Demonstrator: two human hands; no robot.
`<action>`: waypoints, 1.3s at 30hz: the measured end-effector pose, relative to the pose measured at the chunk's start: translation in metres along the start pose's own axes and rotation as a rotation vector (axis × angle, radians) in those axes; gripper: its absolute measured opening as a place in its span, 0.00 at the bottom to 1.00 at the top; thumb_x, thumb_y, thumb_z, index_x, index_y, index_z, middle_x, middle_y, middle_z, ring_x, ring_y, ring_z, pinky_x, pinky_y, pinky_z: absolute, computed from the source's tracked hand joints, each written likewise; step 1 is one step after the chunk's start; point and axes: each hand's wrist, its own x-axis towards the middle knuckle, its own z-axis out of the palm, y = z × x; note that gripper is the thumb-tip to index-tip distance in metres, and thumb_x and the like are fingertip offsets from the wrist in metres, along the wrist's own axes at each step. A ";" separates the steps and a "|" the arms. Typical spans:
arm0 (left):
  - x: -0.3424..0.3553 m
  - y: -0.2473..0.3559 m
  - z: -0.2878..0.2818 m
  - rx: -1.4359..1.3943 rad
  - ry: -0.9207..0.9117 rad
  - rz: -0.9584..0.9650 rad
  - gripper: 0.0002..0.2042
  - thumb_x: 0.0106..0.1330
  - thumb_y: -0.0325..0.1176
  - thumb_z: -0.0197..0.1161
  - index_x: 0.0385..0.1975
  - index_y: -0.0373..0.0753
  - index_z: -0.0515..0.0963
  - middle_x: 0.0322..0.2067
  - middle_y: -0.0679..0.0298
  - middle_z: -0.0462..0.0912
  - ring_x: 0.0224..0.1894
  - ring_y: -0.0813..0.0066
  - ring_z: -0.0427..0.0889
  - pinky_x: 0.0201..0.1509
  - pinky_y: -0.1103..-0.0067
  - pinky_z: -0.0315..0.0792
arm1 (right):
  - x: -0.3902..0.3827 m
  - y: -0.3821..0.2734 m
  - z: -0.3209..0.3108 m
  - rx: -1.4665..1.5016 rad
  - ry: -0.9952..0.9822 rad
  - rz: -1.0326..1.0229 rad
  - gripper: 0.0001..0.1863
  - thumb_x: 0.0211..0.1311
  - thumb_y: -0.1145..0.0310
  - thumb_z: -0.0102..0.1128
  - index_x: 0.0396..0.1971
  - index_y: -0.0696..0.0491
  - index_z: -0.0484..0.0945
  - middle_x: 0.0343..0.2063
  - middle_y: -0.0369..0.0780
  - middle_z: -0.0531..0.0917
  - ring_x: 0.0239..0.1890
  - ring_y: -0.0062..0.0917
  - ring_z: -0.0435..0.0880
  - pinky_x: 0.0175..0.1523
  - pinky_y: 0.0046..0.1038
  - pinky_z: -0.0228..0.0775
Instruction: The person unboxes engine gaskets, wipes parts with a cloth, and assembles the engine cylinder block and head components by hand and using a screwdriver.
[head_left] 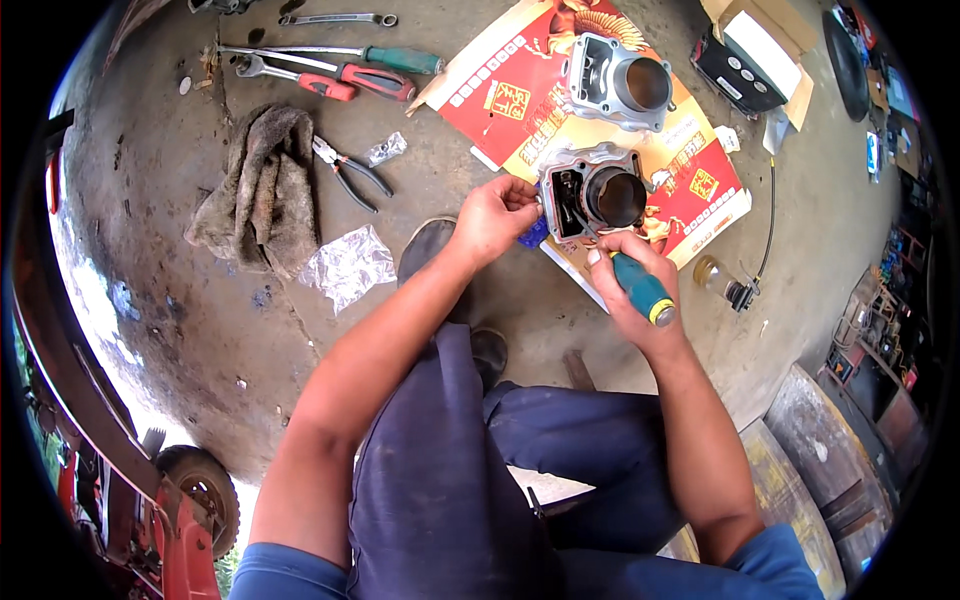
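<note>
My right hand (pixel 632 272) is closed around a screwdriver (pixel 643 290) with a teal handle and yellow butt, its tip hidden down at the near edge of the cylinder (pixel 595 195) I'm working on. My left hand (pixel 492 215) pinches that cylinder's left side, fingers curled on the flange to steady it; something small and blue (pixel 533 233) shows just under those fingers, though I cannot tell what it is. The cylinder lies on a red printed cardboard sheet (pixel 500 95) on the concrete floor, bore facing up, just ahead of my knees. I judge the work to be midway: the part is off and on the ground, and I'm working at its edge, but nothing shows it finished. A second cylinder (pixel 620 82) sits farther up the same sheet, untouched. Out to the left lie pliers (pixel 350 172), a dirty rag (pixel 262 185), a crumpled plastic bag (pixel 348 265), and more screwdrivers (pixel 370 68) and a wrench (pixel 338 18).
</note>
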 end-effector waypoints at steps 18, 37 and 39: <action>0.006 -0.003 0.011 -0.114 0.036 0.057 0.11 0.57 0.23 0.72 0.37 0.34 0.78 0.29 0.72 0.80 0.31 0.88 0.77 0.37 0.85 0.75 | 0.005 -0.009 -0.052 0.099 -0.094 0.128 0.07 0.68 0.68 0.66 0.37 0.56 0.85 0.24 0.36 0.85 0.27 0.16 0.84 0.35 0.23 0.74; 0.007 -0.001 -0.001 -0.257 -0.057 -0.029 0.09 0.63 0.19 0.68 0.41 0.31 0.78 0.33 0.64 0.85 0.33 0.78 0.85 0.42 0.78 0.83 | 0.036 0.148 -0.041 -0.572 0.034 -0.012 0.21 0.60 0.79 0.59 0.55 0.56 0.80 0.45 0.51 0.83 0.50 0.46 0.83 0.59 0.41 0.75; 0.007 0.000 0.000 -0.258 -0.029 -0.044 0.09 0.62 0.19 0.69 0.40 0.32 0.77 0.32 0.64 0.84 0.32 0.78 0.84 0.40 0.79 0.82 | 0.044 0.128 -0.040 -0.436 0.116 0.091 0.22 0.67 0.72 0.62 0.61 0.55 0.80 0.46 0.49 0.83 0.48 0.43 0.85 0.57 0.40 0.77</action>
